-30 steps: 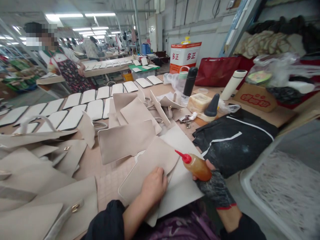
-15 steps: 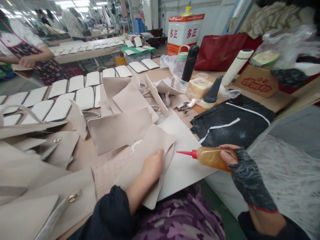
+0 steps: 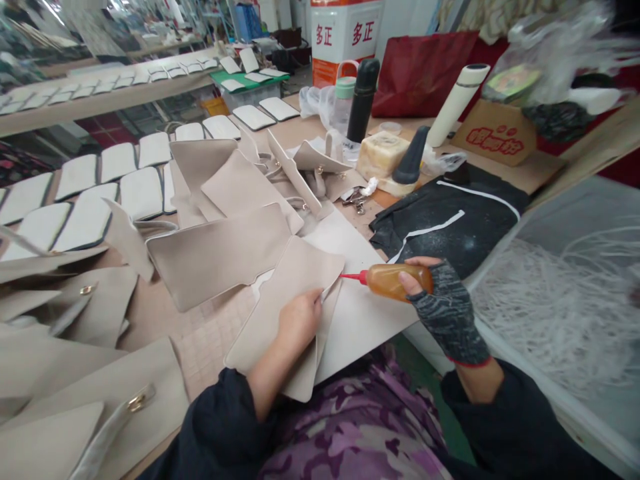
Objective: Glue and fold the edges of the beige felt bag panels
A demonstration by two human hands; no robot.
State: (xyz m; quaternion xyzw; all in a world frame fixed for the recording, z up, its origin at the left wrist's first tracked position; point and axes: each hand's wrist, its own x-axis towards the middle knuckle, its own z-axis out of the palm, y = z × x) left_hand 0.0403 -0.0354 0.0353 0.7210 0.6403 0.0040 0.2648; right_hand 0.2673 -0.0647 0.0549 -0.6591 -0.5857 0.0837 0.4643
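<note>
My left hand [image 3: 301, 319] is closed on the edge of a beige leather bag piece [image 3: 270, 303], whose layers part slightly near the fingers. In a grey fingerless glove, my right hand [image 3: 440, 300] grips a glue bottle [image 3: 390, 281] of amber liquid. The bottle lies nearly level, and its thin red nozzle points left, its tip at the bag piece's upper right edge. Whether the tip touches the edge I cannot tell. Beneath the piece lies a pale flat sheet [image 3: 357, 313]. Another beige panel [image 3: 220, 253] leans just behind.
More beige bag parts [image 3: 145, 393] with gold hardware cover the left side. White padded panels [image 3: 77, 177] stand in rows behind. Toward the back right are a black bottle [image 3: 363, 100], a yellowish block [image 3: 383, 157] and black cloth [image 3: 450, 227]. A bin of white strips [image 3: 555, 320] is at right.
My right hand has brought the glue bottle left and up, so its nozzle tip is now at the bag piece's edge. My left hand keeps its hold. The view has shifted slightly.
</note>
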